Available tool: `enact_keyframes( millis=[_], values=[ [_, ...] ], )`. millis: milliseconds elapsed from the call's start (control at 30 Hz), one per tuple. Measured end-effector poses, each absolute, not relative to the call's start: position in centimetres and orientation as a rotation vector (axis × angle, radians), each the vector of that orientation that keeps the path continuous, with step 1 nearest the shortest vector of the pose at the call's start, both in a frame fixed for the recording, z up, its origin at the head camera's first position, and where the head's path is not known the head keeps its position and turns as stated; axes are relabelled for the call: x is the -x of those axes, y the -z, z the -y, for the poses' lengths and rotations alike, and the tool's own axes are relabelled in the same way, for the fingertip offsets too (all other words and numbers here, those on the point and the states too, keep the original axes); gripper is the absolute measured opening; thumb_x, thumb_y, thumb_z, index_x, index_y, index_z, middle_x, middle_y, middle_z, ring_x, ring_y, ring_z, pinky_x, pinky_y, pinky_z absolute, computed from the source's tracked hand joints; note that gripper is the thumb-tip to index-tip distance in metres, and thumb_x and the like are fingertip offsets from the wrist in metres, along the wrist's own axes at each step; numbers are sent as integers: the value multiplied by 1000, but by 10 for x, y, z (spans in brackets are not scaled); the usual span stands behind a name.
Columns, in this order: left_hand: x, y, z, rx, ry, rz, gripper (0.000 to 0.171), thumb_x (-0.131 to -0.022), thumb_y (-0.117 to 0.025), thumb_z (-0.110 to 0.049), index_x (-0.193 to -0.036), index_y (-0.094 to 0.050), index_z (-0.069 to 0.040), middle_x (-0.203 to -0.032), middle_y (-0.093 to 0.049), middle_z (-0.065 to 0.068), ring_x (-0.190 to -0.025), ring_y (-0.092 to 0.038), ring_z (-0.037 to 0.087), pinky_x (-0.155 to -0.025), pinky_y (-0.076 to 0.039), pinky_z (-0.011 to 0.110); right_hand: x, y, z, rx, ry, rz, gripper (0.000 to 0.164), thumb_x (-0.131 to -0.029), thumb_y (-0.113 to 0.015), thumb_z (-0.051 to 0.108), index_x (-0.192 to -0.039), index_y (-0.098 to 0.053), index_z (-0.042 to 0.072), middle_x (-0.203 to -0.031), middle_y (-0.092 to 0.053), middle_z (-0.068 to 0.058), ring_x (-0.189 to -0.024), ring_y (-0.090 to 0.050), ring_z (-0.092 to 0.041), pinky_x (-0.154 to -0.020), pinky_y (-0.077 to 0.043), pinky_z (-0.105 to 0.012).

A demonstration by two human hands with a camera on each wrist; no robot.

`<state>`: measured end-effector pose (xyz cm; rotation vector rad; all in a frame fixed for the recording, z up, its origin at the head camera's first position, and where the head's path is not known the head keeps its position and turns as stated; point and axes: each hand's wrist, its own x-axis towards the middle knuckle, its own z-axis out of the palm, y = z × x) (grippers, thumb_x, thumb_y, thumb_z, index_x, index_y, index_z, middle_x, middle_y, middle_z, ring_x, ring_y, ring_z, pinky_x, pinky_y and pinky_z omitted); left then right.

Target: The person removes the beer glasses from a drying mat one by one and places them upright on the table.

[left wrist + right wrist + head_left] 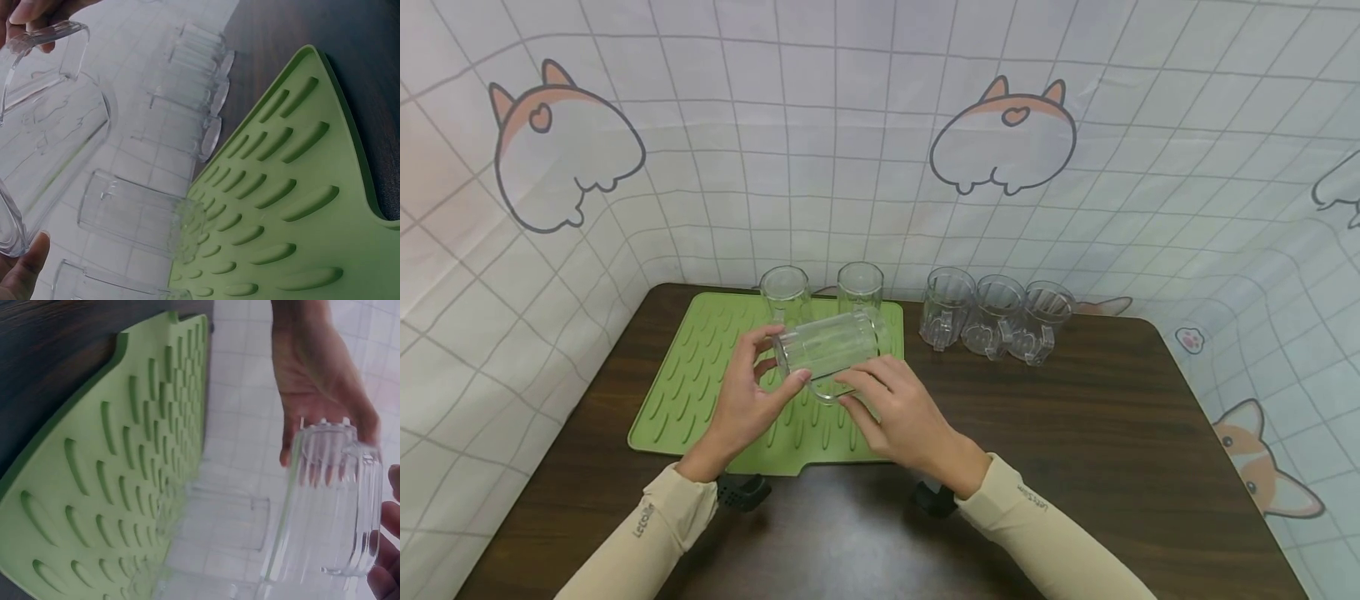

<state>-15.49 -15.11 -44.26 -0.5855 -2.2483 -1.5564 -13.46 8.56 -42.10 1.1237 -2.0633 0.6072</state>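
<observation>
Head view: I hold one clear mug tipped on its side in the air over the mat, its handle turned toward me. My left hand grips the mug's left end, thumb on the near side and fingers on the far side, spread about as wide as the mug. In the right wrist view that end shows ridges. My right hand is at the handle, thumb and fingers drawn close together and pinching it.

Below lies one green mat with raised oblong ribs. Two more mugs stand at its back edge, a left one and a right one, set a little apart. To the right of the mat, three mugs stand close together in a row on the dark wood table, which makes six mugs counting mine.

Each of my two cream sleeves carries a line of dark lettering; both seem to start with "Le", but the rest is too small to read surely. A black device sits at each wrist, two in all. Behind everything hangs a white gridded cloth printed with cartoon corgis, two of them rear views shown whole.
</observation>
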Motion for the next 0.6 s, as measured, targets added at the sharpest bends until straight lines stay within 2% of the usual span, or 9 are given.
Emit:
enact_keyframes(
  millis=[100,267,467,600],
  values=[
    [156,441,151,581,1572,2223,66,-89,-77,3,-145,-42,5,-144,-47,22,-128,-54,30,-101,-46,3,136,419,-89,-1081,-692,2049,29,-91,-79,12,-119,-71,6,-109,-70,-7,-99,-66,-20,-86,-57,-33],
    [158,440,149,578,1589,2182,67,-88,-77,6,-144,-42,5,-144,-46,23,-128,-53,29,-101,-47,4,137,418,-94,-987,-886,2031,27,-93,-75,7,-119,-68,2,-109,-68,-10,-99,-65,-21,-85,-60,-34],
    [159,437,148,601,1571,2161,68,-86,-77,7,-144,-42,6,-143,-47,23,-129,-52,13,-103,-47,6,137,420,-101,-823,-1084,2030,26,-93,-73,2,-117,-66,2,-106,-69,-11,-94,-67,-22,-77,-59,-38],
    [160,434,148,610,1567,2143,67,-86,-77,8,-143,-42,6,-143,-47,23,-129,-52,9,-105,-48,8,137,422,-107,-705,-1246,2056,27,-95,-71,2,-122,-64,1,-107,-70,-12,-93,-68,-22,-79,-59,-39]
  ],
)
